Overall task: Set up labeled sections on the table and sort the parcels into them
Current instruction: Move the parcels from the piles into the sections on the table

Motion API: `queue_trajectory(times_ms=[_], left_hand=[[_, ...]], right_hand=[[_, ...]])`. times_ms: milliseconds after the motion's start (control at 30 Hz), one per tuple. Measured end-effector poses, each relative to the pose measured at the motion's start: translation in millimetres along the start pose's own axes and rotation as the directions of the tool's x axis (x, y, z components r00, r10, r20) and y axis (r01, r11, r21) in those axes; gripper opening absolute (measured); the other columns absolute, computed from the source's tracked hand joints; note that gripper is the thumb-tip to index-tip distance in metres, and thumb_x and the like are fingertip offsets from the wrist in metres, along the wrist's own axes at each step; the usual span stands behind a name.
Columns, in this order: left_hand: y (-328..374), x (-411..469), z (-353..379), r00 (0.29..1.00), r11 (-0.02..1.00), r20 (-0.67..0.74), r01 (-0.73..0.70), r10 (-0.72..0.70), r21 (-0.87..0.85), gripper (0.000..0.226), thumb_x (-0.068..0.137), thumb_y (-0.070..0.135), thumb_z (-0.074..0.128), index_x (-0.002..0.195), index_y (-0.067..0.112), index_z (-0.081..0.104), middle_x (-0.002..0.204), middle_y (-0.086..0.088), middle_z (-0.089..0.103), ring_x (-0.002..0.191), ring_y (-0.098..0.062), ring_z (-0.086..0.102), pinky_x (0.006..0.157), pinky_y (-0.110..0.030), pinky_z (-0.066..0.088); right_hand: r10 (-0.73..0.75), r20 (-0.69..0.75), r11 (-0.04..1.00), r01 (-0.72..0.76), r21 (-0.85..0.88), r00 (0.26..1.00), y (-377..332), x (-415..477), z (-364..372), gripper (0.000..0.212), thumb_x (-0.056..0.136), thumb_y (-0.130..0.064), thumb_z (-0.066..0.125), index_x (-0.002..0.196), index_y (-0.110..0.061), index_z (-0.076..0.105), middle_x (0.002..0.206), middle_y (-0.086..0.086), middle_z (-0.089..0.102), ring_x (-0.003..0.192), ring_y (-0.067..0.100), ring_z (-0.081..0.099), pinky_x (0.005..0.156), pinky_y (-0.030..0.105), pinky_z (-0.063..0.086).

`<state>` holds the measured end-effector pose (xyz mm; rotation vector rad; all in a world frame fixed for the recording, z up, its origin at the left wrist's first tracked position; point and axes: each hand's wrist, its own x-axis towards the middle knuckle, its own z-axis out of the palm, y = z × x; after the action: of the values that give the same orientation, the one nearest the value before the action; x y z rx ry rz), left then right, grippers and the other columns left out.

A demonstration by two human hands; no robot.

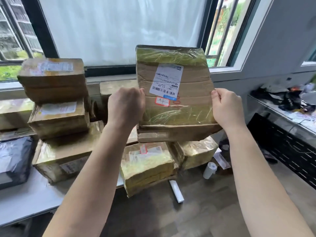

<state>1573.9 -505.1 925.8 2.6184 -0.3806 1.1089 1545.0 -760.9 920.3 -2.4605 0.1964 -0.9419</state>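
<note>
a person holds a flat cardboard parcel [176,93] upright before a frosted window [119,28], near the centre of the view and above the pile. its brown face is creased and banded top and bottom with glossy, wrinkled yellowish tape. it carries a white shipping label [166,81] printed with barcodes, with a small red-bordered sticker [162,101] just below.

the left hand [126,106], at nine o'clock of the box, has its fingers curled round the left edge. the right hand [227,108], at three o'clock, pinches the right edge, thumb on the front face and fingers behind.

at six o'clock sits a squat taped carton [148,166], shiny and dented, overhanging the edge of the white table [25,199]. at nine o'clock, three rectangular boxes form a leaning stack [58,117], each with a pale label on top. a dark, crinkled plastic mailer [13,159] lies at eight o'clock. a white paper roll [210,170] stands on the wood-grain floor at five o'clock.
</note>
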Motion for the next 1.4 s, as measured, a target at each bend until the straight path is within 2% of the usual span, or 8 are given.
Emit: queue_trajectory(times_ms=[167, 367, 567, 700, 800, 900, 1100, 1400], left_hand=[[18, 64, 50, 1.0, 0.999, 0.015, 0.019, -0.018, -0.049, 0.041, 0.099, 0.026, 0.04, 0.071, 0.005, 0.062, 0.06, -0.01, 0.051, 0.055, -0.026, 0.041, 0.054, -0.03, 0.026], [41, 124, 107, 0.995, 0.988, 0.102, 0.039, -0.024, -0.152, 0.038, 0.096, 0.022, 0.043, 0.06, 0.01, 0.045, 0.053, 0.0, 0.04, 0.051, -0.021, 0.039, 0.05, -0.031, 0.024], [60, 166, 165, 0.987, 0.988, 0.143, 0.088, -0.07, -0.13, 0.037, 0.095, 0.023, 0.043, 0.065, 0.005, 0.053, 0.063, -0.011, 0.056, 0.063, -0.032, 0.052, 0.059, -0.034, 0.038], [74, 186, 193, 0.975, 0.981, 0.148, 0.176, -0.163, -0.079, 0.038, 0.096, 0.026, 0.042, 0.072, 0.003, 0.06, 0.065, -0.01, 0.057, 0.063, -0.029, 0.052, 0.059, -0.033, 0.039], [77, 197, 210, 0.97, 0.975, 0.131, 0.214, -0.205, -0.06, 0.04, 0.096, 0.027, 0.043, 0.07, 0.003, 0.061, 0.065, -0.012, 0.059, 0.062, -0.026, 0.05, 0.059, -0.031, 0.032], [77, 199, 221, 0.965, 0.972, 0.146, 0.228, -0.218, -0.052, 0.04, 0.097, 0.026, 0.043, 0.071, 0.003, 0.062, 0.066, -0.011, 0.06, 0.063, -0.025, 0.051, 0.059, -0.03, 0.03], [63, 185, 236, 0.95, 0.964, 0.164, 0.264, -0.268, 0.046, 0.038, 0.098, 0.025, 0.042, 0.065, 0.011, 0.056, 0.055, 0.0, 0.046, 0.056, -0.02, 0.045, 0.049, -0.027, 0.026], [21, 108, 268, 0.862, 0.912, 0.303, 0.363, -0.407, 0.192, 0.033, 0.098, 0.032, 0.042, 0.084, 0.012, 0.064, 0.08, -0.01, 0.066, 0.079, -0.031, 0.061, 0.06, -0.032, 0.035]], right_hand=[[0.017, 0.0, 1.0, -0.017, -0.025, 1.0, 30, 75, 13, 0.039, 0.104, -0.022, 0.039, 0.066, -0.018, 0.047, 0.059, -0.006, 0.045, 0.071, 0.029, 0.045, 0.063, 0.032, 0.024], [0.024, 0.032, 0.999, -0.023, -0.041, 0.999, 72, 150, 27, 0.036, 0.103, -0.021, 0.04, 0.07, -0.01, 0.051, 0.072, 0.01, 0.053, 0.075, 0.03, 0.046, 0.066, 0.032, 0.027], [0.02, 0.101, 0.998, -0.014, -0.058, 0.995, 117, 218, 56, 0.033, 0.101, -0.019, 0.044, 0.093, 0.001, 0.069, 0.099, 0.028, 0.066, 0.097, 0.04, 0.057, 0.069, 0.033, 0.029], [-0.021, 0.154, 1.0, 0.02, 0.006, 0.988, 140, 256, 77, 0.031, 0.1, -0.018, 0.045, 0.093, 0.001, 0.069, 0.099, 0.027, 0.067, 0.096, 0.039, 0.058, 0.073, 0.037, 0.037], [-0.041, 0.183, 0.999, 0.035, 0.039, 0.982, 153, 276, 92, 0.031, 0.1, -0.017, 0.046, 0.09, 0.0, 0.069, 0.095, 0.024, 0.067, 0.085, 0.034, 0.054, 0.067, 0.03, 0.028], [-0.043, 0.233, 0.998, 0.032, 0.052, 0.971, 162, 288, 108, 0.032, 0.101, -0.017, 0.044, 0.093, 0.001, 0.069, 0.095, 0.023, 0.067, 0.081, 0.029, 0.05, 0.066, 0.028, 0.026], [0.006, 0.339, 0.997, -0.033, 0.073, 0.941, 168, 291, 148, 0.032, 0.101, -0.019, 0.043, 0.104, 0.0, 0.069, 0.102, 0.024, 0.067, 0.097, 0.037, 0.058, 0.072, 0.03, 0.033], [0.135, 0.425, 0.979, -0.187, 0.083, 0.895, 168, 304, 169, 0.032, 0.097, -0.013, 0.044, 0.094, 0.001, 0.072, 0.098, 0.021, 0.068, 0.097, 0.037, 0.061, 0.077, 0.035, 0.046]])
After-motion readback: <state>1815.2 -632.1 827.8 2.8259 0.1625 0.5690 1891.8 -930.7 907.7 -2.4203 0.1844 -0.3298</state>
